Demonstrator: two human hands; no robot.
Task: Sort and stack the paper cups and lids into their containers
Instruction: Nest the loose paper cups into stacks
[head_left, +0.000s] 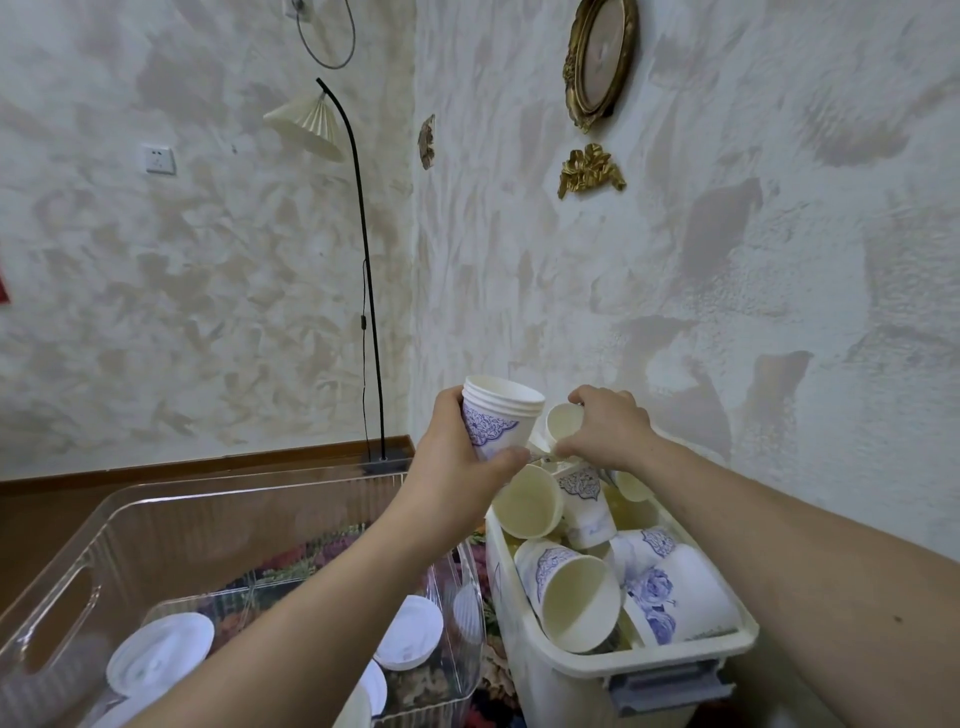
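My left hand (457, 457) grips a nested stack of white paper cups (498, 415) with blue patterns, held upright above the gap between the two bins. My right hand (605, 428) holds a single paper cup (563, 421) on its side, its mouth facing the stack and close beside it. Below, a white bin (675, 662) holds several loose cups lying at all angles. On the left a clear plastic bin (130, 514) holds several white lids (161, 652) lying flat on its bottom.
Both bins stand on a flowered cloth (311, 551). A black floor lamp (363, 260) stands in the corner behind the clear bin. Textured walls close in on the far and right sides. The white bin has a grey latch (670, 686) on its near end.
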